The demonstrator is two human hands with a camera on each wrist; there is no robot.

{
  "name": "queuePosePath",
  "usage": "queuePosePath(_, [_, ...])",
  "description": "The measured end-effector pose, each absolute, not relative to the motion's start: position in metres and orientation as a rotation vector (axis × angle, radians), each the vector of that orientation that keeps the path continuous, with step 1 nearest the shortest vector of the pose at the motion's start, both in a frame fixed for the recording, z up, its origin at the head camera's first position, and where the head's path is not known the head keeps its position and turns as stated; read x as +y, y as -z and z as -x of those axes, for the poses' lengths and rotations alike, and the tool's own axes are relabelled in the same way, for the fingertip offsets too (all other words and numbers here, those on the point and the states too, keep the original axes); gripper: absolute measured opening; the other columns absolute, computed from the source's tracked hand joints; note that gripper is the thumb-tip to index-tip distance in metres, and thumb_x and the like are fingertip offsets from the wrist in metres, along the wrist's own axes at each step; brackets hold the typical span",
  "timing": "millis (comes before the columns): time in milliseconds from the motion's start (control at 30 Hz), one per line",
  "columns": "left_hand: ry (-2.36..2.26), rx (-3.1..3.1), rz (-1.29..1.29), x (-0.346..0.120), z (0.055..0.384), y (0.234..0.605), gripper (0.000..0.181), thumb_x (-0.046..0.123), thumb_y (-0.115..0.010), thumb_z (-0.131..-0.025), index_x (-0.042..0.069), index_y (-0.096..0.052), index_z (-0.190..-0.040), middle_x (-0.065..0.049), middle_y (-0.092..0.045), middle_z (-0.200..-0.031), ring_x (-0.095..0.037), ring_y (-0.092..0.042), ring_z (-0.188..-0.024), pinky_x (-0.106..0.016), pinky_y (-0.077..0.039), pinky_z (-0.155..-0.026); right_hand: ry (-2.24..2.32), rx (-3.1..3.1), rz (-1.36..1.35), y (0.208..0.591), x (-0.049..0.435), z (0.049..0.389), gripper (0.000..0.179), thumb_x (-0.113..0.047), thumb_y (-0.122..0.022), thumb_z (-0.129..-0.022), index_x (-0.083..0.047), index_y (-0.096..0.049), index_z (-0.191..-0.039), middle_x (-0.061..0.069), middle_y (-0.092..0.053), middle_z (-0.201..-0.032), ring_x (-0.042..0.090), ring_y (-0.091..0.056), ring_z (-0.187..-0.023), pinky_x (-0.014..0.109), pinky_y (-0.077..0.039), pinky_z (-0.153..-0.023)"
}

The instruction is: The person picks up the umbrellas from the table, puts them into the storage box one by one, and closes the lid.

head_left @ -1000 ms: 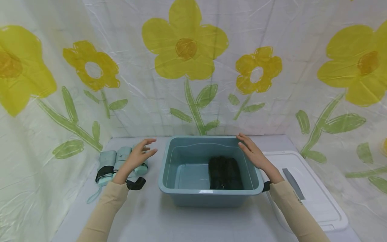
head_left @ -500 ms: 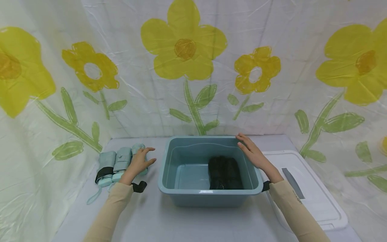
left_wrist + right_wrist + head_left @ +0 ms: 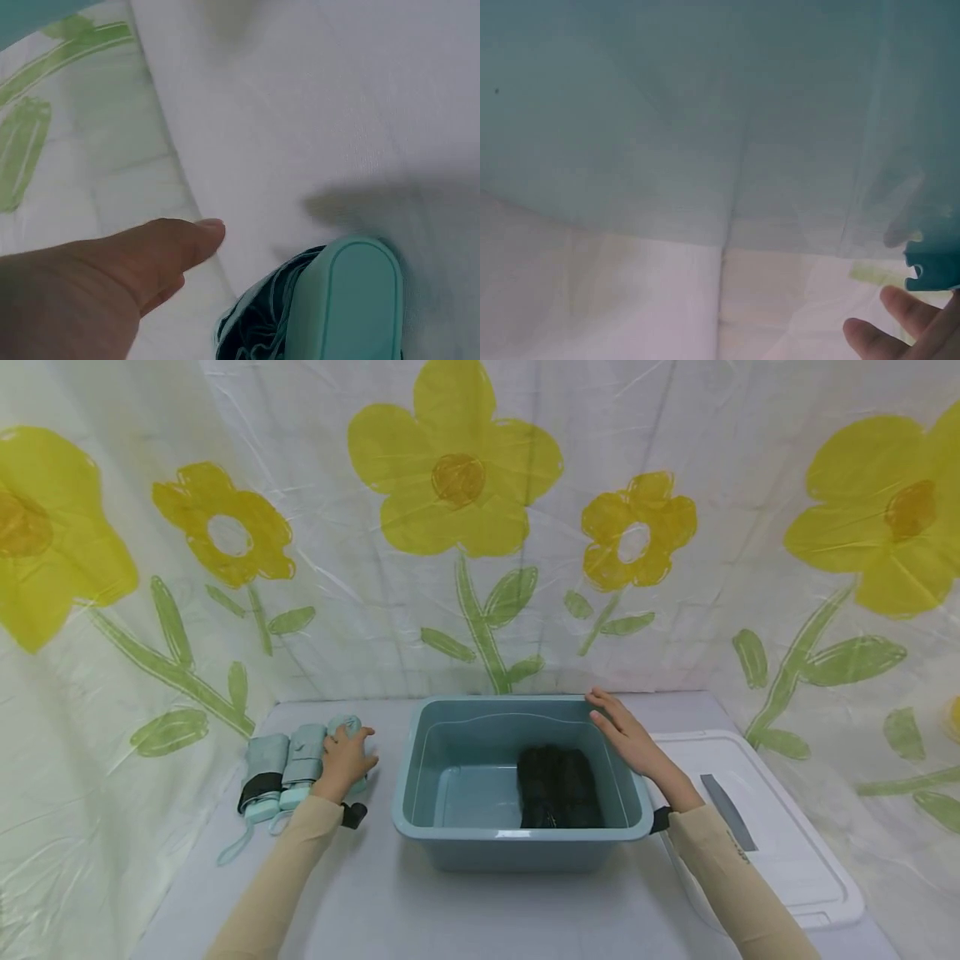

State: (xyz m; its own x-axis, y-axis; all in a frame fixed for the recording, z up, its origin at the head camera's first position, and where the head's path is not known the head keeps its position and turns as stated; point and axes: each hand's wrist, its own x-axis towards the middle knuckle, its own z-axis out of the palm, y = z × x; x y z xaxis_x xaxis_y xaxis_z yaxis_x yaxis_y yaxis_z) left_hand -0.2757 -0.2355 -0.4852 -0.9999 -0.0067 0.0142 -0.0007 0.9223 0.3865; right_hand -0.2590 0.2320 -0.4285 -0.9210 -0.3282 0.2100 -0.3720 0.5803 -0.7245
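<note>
With our left hand (image 3: 343, 762) curled over the rightmost folded mint-green fabric umbrella (image 3: 349, 731) beside the teal plastic tub (image 3: 517, 847), and our right hand (image 3: 626, 735) flat on its rim, a loose grasp could let it roll.

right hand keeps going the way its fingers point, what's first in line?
The right hand rests on the basin's right rim, fingers aimed at the far-left. Past the rim corner, probably bare table, then the flower backdrop; depth is unclear.
</note>
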Motion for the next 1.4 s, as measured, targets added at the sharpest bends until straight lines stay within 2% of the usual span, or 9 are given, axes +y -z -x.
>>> queuePosePath(167, [0.463, -3.108, -0.074, -0.233, 0.286, 0.492, 0.054, 0.016, -0.063, -0.086, 0.000, -0.041, -0.133, -0.047, -0.013, -0.135, -0.062, -0.030, -0.107, -0.064, -0.037, -0.083, -1.270, -2.740, -0.606, 0.429, 0.233, 0.260, 0.050, -0.032, -0.036, -0.101, -0.004, -0.033, -0.143, 0.017, -0.019, -0.152, 0.038, -0.017, -0.139, 0.062, -0.021, -0.104])
queuePosePath(333, [0.315, -3.145, -0.112, -0.229, 0.292, 0.489, 0.052, 0.012, -0.062, -0.086, -0.005, -0.041, -0.131, -0.052, -0.014, -0.131, -0.067, -0.029, -0.109, -0.064, -0.038, -0.085, -1.267, -2.730, -0.603, 0.429, 0.234, 0.261, 0.051, -0.034, -0.036, -0.101, -0.004, -0.033, -0.143, 0.017, -0.019, -0.152, 0.038, -0.017, -0.138, 0.062, -0.021, -0.104])
queuePosePath(600, [0.128, -3.230, -0.199, -0.228, 0.303, 0.492, 0.041, 0.006, -0.040, -0.096, -0.006, -0.037, -0.134, -0.051, -0.014, -0.131, -0.066, -0.028, -0.112, -0.063, -0.037, -0.088, -1.271, -2.736, -0.588, 0.431, 0.235, 0.260, 0.050, -0.032, -0.035, -0.102, -0.004, -0.033, -0.143, 0.016, -0.018, -0.152, 0.037, -0.016, -0.139, 0.062, -0.019, -0.104])
queuePosePath(733, [0.120, -3.226, -0.241, -0.230, 0.309, 0.497, 0.040, 0.007, -0.036, -0.098, -0.005, -0.036, -0.136, -0.052, -0.013, -0.130, -0.067, -0.030, -0.109, -0.063, -0.038, -0.085, -1.277, -2.736, -0.582, 0.430, 0.235, 0.260, 0.049, -0.031, -0.035, -0.102, -0.005, -0.033, -0.143, 0.016, -0.018, -0.152, 0.036, -0.015, -0.140, 0.062, -0.019, -0.105])
queuePosePath(900, [0.160, -3.207, -0.297, -0.234, 0.314, 0.500, 0.046, 0.011, -0.047, -0.093, -0.001, -0.038, -0.137, -0.052, -0.013, -0.129, -0.066, -0.036, -0.103, -0.064, -0.042, -0.078, -1.293, -2.745, -0.587, 0.425, 0.232, 0.257, 0.049, -0.029, -0.035, -0.102, -0.004, -0.032, -0.143, 0.018, -0.017, -0.152, 0.036, -0.014, -0.140, 0.062, -0.019, -0.105])
queuePosePath(1133, [0.262, -3.178, -0.261, -0.239, 0.312, 0.495, 0.048, 0.016, -0.062, -0.086, -0.002, -0.043, -0.127, -0.049, -0.014, -0.128, -0.063, -0.041, -0.093, -0.059, -0.047, -0.064, -1.283, -2.735, -0.607, 0.431, 0.235, 0.261, 0.049, -0.030, -0.036, -0.102, -0.003, -0.032, -0.143, 0.017, -0.018, -0.152, 0.038, -0.015, -0.139, 0.063, -0.020, -0.103])
queuePosePath(1233, [0.352, -3.174, -0.234, -0.242, 0.310, 0.493, 0.042, 0.016, -0.063, -0.086, -0.002, -0.046, -0.120, -0.048, -0.013, -0.127, -0.062, -0.039, -0.092, -0.057, -0.047, -0.062, -1.294, -2.727, -0.616, 0.431, 0.235, 0.262, 0.049, -0.030, -0.036, -0.101, -0.004, -0.033, -0.143, 0.017, -0.018, -0.152, 0.038, -0.015, -0.139, 0.063, -0.019, -0.104])
queuePosePath(1400, [0.498, -3.167, -0.197, -0.251, 0.308, 0.490, 0.037, 0.017, -0.065, -0.084, -0.001, -0.049, -0.112, -0.044, -0.019, -0.120, -0.056, -0.039, -0.091, -0.051, -0.044, -0.067, -1.288, -2.748, -0.601, 0.424, 0.231, 0.257, 0.047, -0.027, -0.036, -0.102, -0.003, -0.032, -0.143, 0.017, -0.018, -0.152, 0.037, -0.015, -0.139, 0.061, -0.020, -0.105])
